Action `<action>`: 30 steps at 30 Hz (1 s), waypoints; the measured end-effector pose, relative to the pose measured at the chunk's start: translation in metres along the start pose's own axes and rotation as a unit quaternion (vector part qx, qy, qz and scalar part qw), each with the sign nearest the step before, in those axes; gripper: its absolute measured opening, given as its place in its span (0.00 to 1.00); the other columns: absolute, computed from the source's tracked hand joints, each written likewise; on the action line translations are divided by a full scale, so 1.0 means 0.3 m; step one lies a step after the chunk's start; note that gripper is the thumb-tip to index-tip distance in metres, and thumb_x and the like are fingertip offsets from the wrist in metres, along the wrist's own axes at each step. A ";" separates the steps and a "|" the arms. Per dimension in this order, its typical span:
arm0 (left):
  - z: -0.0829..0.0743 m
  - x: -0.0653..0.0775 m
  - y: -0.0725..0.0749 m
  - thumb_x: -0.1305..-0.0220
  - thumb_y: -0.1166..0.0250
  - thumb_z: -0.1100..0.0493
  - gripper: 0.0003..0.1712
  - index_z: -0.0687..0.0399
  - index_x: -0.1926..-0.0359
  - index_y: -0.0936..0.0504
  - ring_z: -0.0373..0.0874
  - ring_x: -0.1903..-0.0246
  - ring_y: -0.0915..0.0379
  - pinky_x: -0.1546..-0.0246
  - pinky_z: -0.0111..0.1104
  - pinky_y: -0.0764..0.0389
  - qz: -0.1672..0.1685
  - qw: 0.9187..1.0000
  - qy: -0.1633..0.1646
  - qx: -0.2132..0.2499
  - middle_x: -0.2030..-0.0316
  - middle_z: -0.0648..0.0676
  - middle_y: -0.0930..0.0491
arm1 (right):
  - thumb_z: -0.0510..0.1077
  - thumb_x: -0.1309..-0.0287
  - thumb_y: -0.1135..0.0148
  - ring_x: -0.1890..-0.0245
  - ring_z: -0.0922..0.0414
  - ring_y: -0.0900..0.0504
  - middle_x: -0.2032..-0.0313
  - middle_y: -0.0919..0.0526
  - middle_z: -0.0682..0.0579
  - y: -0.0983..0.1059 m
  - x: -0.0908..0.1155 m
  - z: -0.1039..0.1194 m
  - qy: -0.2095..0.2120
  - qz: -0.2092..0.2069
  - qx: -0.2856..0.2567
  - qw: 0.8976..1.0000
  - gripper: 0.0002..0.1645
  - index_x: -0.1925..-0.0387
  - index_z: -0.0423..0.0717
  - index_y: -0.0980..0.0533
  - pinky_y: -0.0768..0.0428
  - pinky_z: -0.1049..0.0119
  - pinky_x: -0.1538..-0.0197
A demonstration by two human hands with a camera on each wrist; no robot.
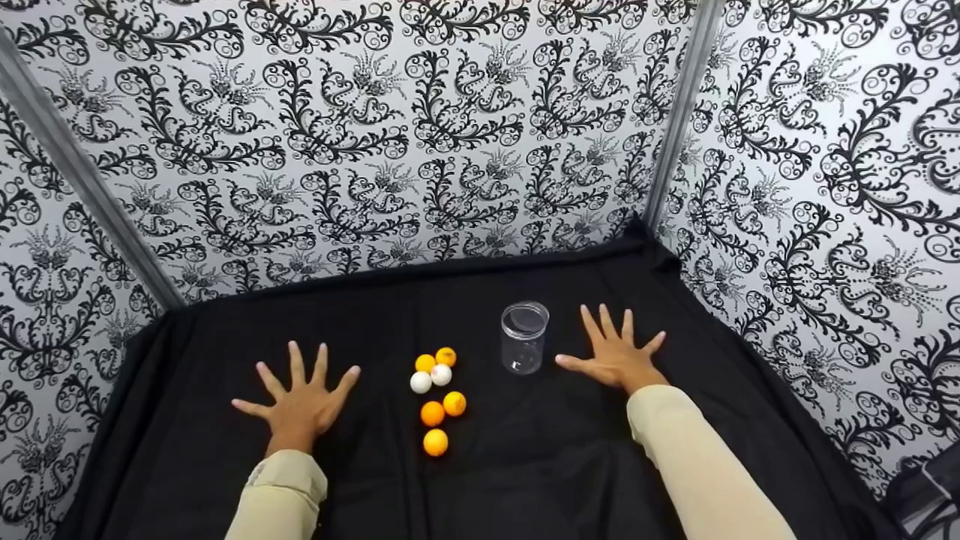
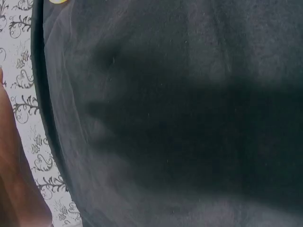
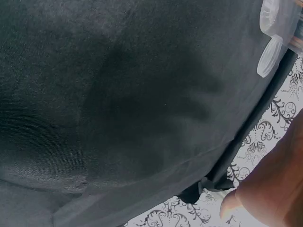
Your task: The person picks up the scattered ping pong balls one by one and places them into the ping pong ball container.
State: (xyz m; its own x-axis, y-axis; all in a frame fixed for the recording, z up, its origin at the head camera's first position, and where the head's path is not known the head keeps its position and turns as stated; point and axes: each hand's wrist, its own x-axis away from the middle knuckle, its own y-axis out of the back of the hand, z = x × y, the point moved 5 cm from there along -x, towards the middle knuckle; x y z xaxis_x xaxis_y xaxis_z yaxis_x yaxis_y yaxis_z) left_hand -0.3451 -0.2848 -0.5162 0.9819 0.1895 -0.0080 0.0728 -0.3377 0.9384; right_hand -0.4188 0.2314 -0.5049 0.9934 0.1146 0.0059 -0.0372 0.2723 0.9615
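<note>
The left hand [image 1: 300, 401] is released, its fingers spread wide over the black cloth [image 1: 525, 472], palm down. The right hand [image 1: 616, 356] is released too, its fingers fanned out in the same way on the other side. Whether either palm touches the cloth, I cannot tell. A clear jar [image 1: 523, 351] stands upright just beside the right thumb, with a small gap between them. Seven balls lie on the cloth between the left hand and the jar, nearer the middle. At the back of the group are two orange balls [image 1: 425, 364], with two white balls [image 1: 421, 382] close in front of them. Nearer the person lie three more orange balls [image 1: 433, 413]: two side by side and one in front. Pale sleeves [image 1: 709, 469] cover both forearms. Behind the cloth and at its sides rise white walls [image 1: 465, 150] with black scrollwork, joined at grey posts [image 1: 679, 127]. In both wrist views, dark shadows fall across the cloth.
</note>
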 end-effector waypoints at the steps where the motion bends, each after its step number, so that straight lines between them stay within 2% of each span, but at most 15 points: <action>1: -0.008 -0.005 -0.005 0.37 0.68 0.14 0.56 0.36 0.18 0.62 0.79 0.29 0.95 0.58 0.74 0.98 -0.003 1.000 -0.005 -0.002 0.19 0.59 0.80 | 0.94 0.56 0.57 0.21 0.30 0.72 0.17 0.63 0.45 -0.001 -0.004 -0.003 0.000 0.002 -0.004 1.000 0.72 0.18 0.68 0.65 0.76 0.13 0.42; 5: -0.065 -0.027 -0.028 0.35 0.66 0.16 0.56 0.41 0.17 0.57 0.78 0.25 0.86 0.50 0.80 0.90 -0.024 0.999 -0.028 -0.001 0.19 0.61 0.74 | 0.92 0.55 0.52 0.20 0.32 0.56 0.18 0.53 0.43 -0.007 -0.020 -0.012 0.002 0.004 -0.027 1.000 0.73 0.18 0.67 0.66 0.63 0.15 0.36; 8: -0.134 -0.042 -0.041 0.34 0.63 0.17 0.56 0.47 0.18 0.50 0.76 0.23 0.72 0.41 0.82 0.76 -0.047 0.998 -0.043 0.008 0.18 0.63 0.65 | 0.91 0.56 0.48 0.23 0.35 0.44 0.20 0.46 0.41 -0.009 -0.031 -0.011 0.007 -0.002 -0.048 0.999 0.74 0.18 0.65 0.65 0.48 0.22 0.31; 11: -0.217 -0.052 -0.053 0.34 0.58 0.18 0.55 0.51 0.21 0.41 0.73 0.24 0.55 0.35 0.79 0.60 -0.071 0.996 -0.055 0.026 0.20 0.64 0.54 | 0.90 0.58 0.44 0.26 0.36 0.36 0.23 0.40 0.38 -0.005 -0.040 0.000 0.011 -0.015 -0.063 0.998 0.76 0.18 0.63 0.63 0.36 0.31 0.32; 15: -0.342 -0.058 -0.069 0.34 0.52 0.20 0.52 0.53 0.26 0.33 0.68 0.30 0.37 0.36 0.72 0.41 -0.095 0.990 -0.085 0.061 0.25 0.64 0.39 | 0.86 0.57 0.37 0.29 0.37 0.31 0.26 0.34 0.39 0.003 -0.049 0.034 0.019 -0.034 -0.092 0.995 0.75 0.18 0.58 0.57 0.32 0.35 0.33; 19: -0.470 -0.067 -0.099 0.34 0.45 0.25 0.47 0.54 0.29 0.29 0.64 0.36 0.29 0.42 0.63 0.28 -0.103 0.980 -0.130 0.107 0.31 0.61 0.32 | 0.80 0.55 0.31 0.31 0.40 0.28 0.29 0.28 0.43 0.004 -0.058 0.075 0.028 -0.049 -0.119 0.991 0.71 0.19 0.56 0.52 0.31 0.37 0.32; 23: -0.592 -0.083 -0.154 0.34 0.40 0.29 0.44 0.57 0.31 0.27 0.61 0.38 0.26 0.42 0.57 0.24 -0.100 0.965 -0.171 0.169 0.34 0.60 0.28 | 0.77 0.54 0.30 0.30 0.40 0.29 0.29 0.29 0.42 -0.005 -0.068 0.116 0.040 -0.053 -0.130 0.989 0.69 0.20 0.53 0.48 0.32 0.39 0.30; 27: -0.704 -0.098 -0.215 0.33 0.37 0.36 0.41 0.61 0.32 0.27 0.60 0.36 0.27 0.34 0.53 0.28 -0.086 0.948 -0.200 0.232 0.35 0.63 0.26 | 0.77 0.53 0.30 0.28 0.39 0.31 0.27 0.32 0.40 -0.023 -0.080 0.150 0.055 -0.058 -0.136 0.987 0.67 0.21 0.49 0.45 0.33 0.41 0.29; 30: -0.768 -0.106 -0.252 0.31 0.36 0.40 0.39 0.62 0.30 0.29 0.61 0.33 0.30 0.30 0.52 0.32 -0.064 0.941 -0.206 0.259 0.34 0.65 0.27 | 0.75 0.51 0.30 0.29 0.40 0.30 0.27 0.31 0.40 -0.041 -0.089 0.173 0.068 -0.061 -0.143 0.985 0.65 0.22 0.48 0.44 0.32 0.42 0.29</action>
State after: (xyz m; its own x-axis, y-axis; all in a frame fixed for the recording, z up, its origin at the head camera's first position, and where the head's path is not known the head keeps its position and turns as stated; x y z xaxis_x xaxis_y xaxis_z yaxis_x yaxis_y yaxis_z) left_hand -0.4222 -0.0527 -0.5072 0.9365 -0.0782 -0.3419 0.1652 -0.7615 0.6267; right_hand -0.4391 0.1755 -0.5027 0.9692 0.1869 -0.1606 0.0329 0.5479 0.8359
